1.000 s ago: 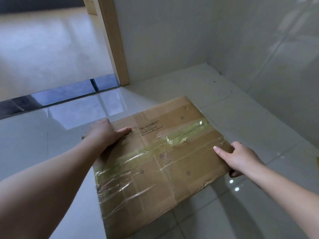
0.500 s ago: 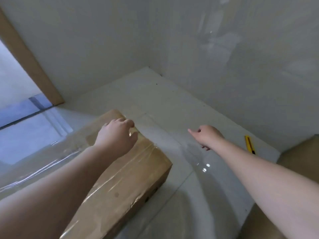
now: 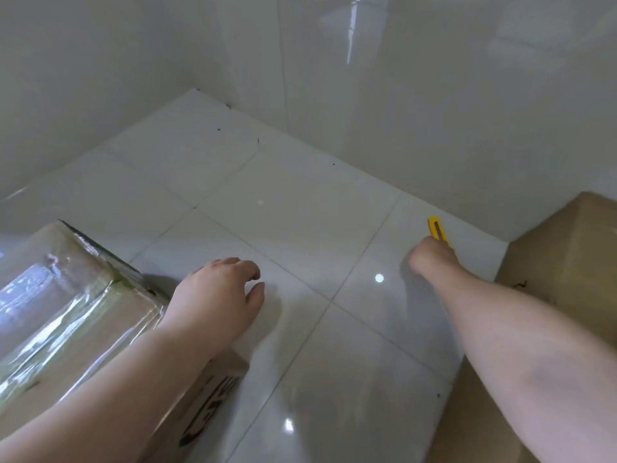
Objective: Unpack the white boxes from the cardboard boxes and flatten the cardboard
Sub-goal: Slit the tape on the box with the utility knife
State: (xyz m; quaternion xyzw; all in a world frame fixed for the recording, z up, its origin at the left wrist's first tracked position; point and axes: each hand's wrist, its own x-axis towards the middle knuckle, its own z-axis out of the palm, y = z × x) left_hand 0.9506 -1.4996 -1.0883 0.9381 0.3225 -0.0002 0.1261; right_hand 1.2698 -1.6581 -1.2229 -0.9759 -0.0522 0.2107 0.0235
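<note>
1. Since half a second ago your left hand has come off the top of the taped cardboard box and now hangs over the floor tiles just past the box's near corner, fingers loosely curled and holding nothing.
2. That box sits at your lower left, sealed under glossy clear tape, your left forearm lying across it; no white boxes show yet, so I judge the unpacking not begun.
3. Your right hand has reached out to the yellow utility knife and is down on its near end. Whether the fingers have closed round it you cannot tell from here.
4. What the coming move turns on: the knife lies ahead and to your right, close by the wall, its long axis pointing away from you and slightly left, so only the right hand is placed to lift it, then it must travel back left to the tape.
5. A second cardboard box stands further right against the wall.
</note>
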